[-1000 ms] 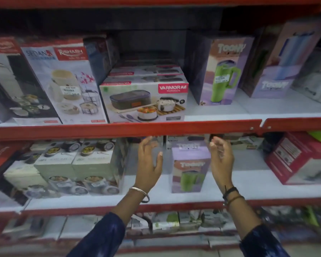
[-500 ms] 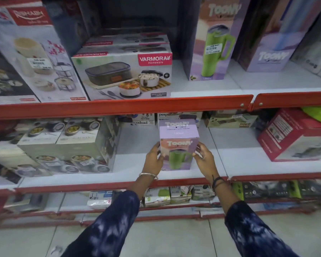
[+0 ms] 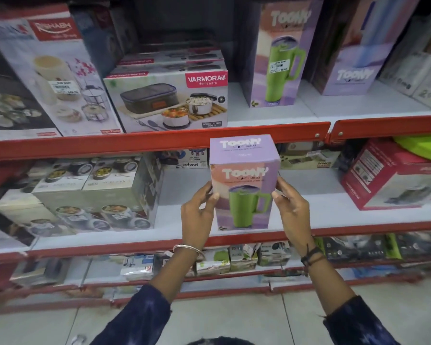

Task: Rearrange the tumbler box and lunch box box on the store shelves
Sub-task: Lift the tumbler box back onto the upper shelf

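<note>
A small purple tumbler box (image 3: 244,180) with a green mug pictured on it is held upright in front of the middle shelf (image 3: 334,215). My left hand (image 3: 198,215) grips its left side and my right hand (image 3: 292,210) grips its right side. On the upper shelf (image 3: 271,113) a white Varmora lunch box box (image 3: 168,100) stands at the front of a stack. Right of it stands a taller purple tumbler box (image 3: 279,56), and another tumbler box (image 3: 351,63) is further right.
Tall Rishabh boxes (image 3: 52,70) fill the upper shelf's left. Steel-container boxes (image 3: 90,195) stand on the middle shelf's left, a red box (image 3: 393,175) on its right. Small cartons (image 3: 241,257) line the bottom shelf. Red shelf rails (image 3: 135,143) run across. Tiled floor lies below.
Both hands closed on the small tumbler box on the middle shelf and have lifted it up and forward, toward the red rail of the upper shelf.
</note>
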Demonstrator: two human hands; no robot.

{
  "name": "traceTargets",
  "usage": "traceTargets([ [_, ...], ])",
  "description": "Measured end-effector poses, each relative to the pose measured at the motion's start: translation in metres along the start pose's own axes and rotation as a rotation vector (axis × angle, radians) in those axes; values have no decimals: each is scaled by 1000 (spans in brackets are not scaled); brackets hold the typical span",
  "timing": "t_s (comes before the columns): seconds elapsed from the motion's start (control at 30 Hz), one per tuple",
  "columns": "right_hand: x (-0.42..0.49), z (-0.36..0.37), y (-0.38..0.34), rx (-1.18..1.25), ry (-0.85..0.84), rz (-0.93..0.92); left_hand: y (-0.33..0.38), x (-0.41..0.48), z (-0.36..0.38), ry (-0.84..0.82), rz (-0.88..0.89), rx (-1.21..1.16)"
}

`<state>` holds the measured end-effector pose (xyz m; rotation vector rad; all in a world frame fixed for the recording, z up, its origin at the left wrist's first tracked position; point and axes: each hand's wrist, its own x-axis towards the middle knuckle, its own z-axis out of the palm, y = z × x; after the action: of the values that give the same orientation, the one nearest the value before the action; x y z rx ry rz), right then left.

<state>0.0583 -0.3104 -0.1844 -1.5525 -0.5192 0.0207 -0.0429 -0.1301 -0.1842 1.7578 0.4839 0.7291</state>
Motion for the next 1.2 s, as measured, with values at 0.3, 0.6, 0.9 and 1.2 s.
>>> traceTargets([
  [0.3,31,-4,-59,-13,112,-173,67,28,-10,26,89,-64],
  [0.6,38,-7,-62,-27,147,-133,77,40,-8,-24,89,11],
  [0.9,46,-17,-84,-31,159,-194,105,49,-3,-13,152,4],
  [1.2,107,-49,-160,-122,146,-458,194,87,20,-11,432,-92],
])
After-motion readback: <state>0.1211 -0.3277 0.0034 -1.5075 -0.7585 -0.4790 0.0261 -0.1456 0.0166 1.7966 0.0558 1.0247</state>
